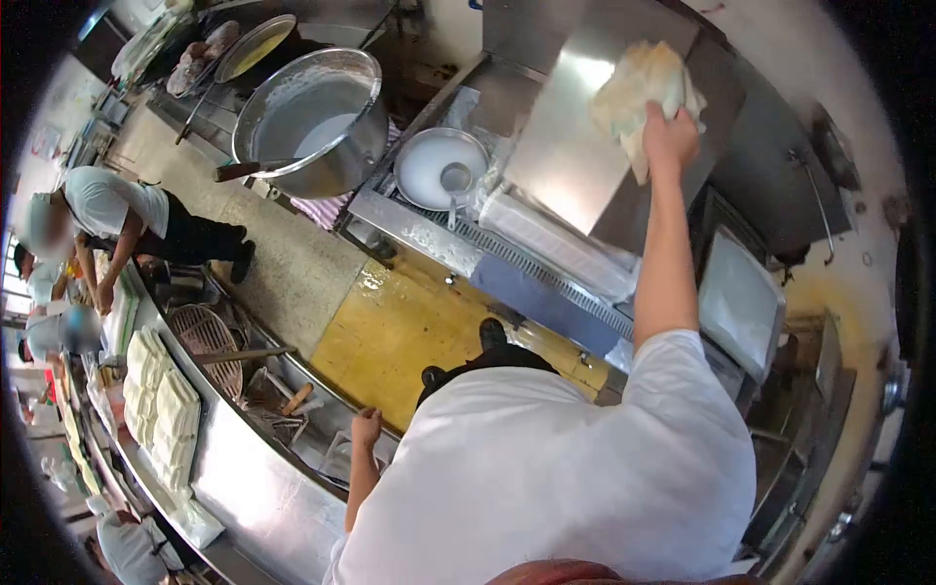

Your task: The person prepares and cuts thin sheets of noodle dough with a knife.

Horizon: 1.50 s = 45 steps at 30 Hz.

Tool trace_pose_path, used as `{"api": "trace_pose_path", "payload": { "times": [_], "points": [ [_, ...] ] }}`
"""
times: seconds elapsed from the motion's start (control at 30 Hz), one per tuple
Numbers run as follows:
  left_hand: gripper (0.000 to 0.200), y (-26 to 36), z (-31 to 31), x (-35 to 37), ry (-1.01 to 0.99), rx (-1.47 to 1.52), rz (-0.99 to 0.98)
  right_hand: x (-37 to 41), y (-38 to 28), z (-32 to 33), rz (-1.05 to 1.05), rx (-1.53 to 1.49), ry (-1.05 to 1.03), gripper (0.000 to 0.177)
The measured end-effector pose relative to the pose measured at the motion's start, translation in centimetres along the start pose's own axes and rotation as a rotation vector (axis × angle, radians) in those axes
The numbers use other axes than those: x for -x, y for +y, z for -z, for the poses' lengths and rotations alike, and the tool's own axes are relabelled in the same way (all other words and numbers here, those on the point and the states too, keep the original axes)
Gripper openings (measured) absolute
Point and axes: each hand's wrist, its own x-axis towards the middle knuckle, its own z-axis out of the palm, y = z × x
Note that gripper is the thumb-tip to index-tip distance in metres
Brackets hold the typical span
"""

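My right hand is closed on a crumpled cream-coloured cloth. The cloth lies against the shiny face of a stainless steel box above the cooking counter, with my arm stretched far out. My left hand hangs low beside my body, close to the edge of the steel work table. Its fingers are curled in, and I see nothing in them. Below the steel box stands a pan of white liquid with a small ladle in it.
A large steel pot with a wooden-handled tool stands left of the pan. Stacked pale packets lie on the steel table. A round wire strainer sits beneath. Several co-workers, one bent over, stand at the left.
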Motion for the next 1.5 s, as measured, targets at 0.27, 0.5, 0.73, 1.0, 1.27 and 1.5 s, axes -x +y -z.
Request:
{"api": "trace_pose_path", "payload": {
  "times": [0.27, 0.5, 0.73, 1.0, 1.27, 1.5],
  "points": [
    [0.036, 1.1, 2.8, -3.6, 0.058, 0.194, -0.124, -0.3, -15.3, 15.3, 0.373, -0.587, 0.294, 0.03],
    [0.036, 5.4, 4.7, 3.4, 0.218, 0.189, -0.272, 8.0, -23.1, 19.3, 0.488, -0.884, 0.212, 0.027],
    [0.027, 7.0, 8.6, 12.2, 0.455, 0.574, -0.355, 17.7, -27.3, 14.5, 0.772, -0.788, 0.015, 0.035],
    [0.017, 3.9, 11.6, 17.9, 0.874, 0.767, -0.273, 32.7, -38.9, 10.6, 1.154, -0.965, -0.48, 0.031],
    [0.015, 1.9, 9.8, 21.4, 1.171, 0.919, -0.008, 52.2, -47.9, 4.6, 1.667, -1.039, -0.895, 0.032],
    [0.016, 0.6, 7.1, 24.4, 1.411, 1.009, 0.344, 69.6, -50.4, 1.1, 1.975, -0.872, -1.422, 0.029]
  ]
}}
